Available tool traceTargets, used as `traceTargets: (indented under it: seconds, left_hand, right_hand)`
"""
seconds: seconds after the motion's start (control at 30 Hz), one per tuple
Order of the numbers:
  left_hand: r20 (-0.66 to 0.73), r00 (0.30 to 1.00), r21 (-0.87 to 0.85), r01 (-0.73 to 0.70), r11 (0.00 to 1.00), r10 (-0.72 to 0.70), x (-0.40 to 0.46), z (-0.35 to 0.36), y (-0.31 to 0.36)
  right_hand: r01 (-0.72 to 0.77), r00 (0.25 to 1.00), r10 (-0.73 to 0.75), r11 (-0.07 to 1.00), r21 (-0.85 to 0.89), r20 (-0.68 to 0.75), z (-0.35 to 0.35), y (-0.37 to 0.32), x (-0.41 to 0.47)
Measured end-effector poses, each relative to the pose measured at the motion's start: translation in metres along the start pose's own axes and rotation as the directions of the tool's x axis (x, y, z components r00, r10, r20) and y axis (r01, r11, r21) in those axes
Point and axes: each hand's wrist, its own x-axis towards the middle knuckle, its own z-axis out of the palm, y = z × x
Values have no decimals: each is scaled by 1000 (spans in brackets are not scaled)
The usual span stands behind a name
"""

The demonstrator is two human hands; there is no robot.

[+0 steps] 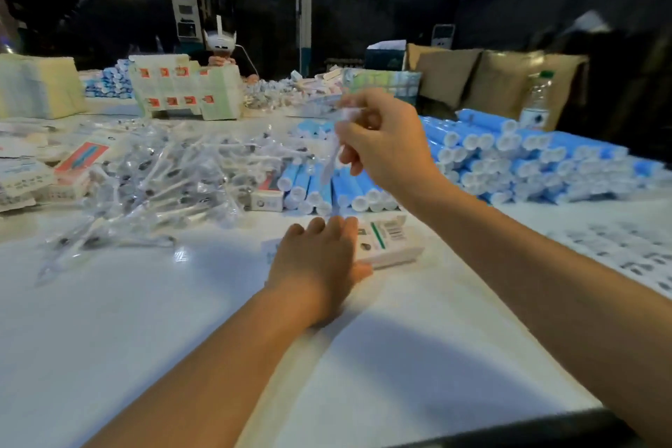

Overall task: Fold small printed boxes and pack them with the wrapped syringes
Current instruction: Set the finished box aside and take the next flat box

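The left hand (316, 258) presses flat on a printed box (391, 240) on the counter (145, 320); above it, the right hand (381, 142) pinches a wrapped syringe (336, 153).

White table (145, 320), glossy. Lay on it: heap of clear-wrapped syringes (163, 175) toward ten o'clock; blue tubes (509, 156) stacked at two o'clock; small printed box (389, 242) flat near centre; more boxes (72, 171) at nine o'clock; printed sheets (618, 251) at three o'clock; bottle (536, 102) upright, far right.
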Motion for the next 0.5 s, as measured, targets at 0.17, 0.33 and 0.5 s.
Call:
traceTargets:
  seconds: [0.17, 0.33, 0.5]
  left_hand:
    - [-107, 994, -49, 29, 998, -34, 5, -1, 5]
    - [-119, 990, -28, 70, 997, -72, 5, -1, 6]
    - [-126, 990, -37, 66, 997, -70, 4, -1, 12]
  right_hand:
    - [-276, 831, 432, 866, 416, -350, -79, 58, -39]
    - [-389, 752, 567, 794, 467, -337, -78, 85, -63]
    - [-425, 794, 512, 853, 301, -328, -61, 84, -69]
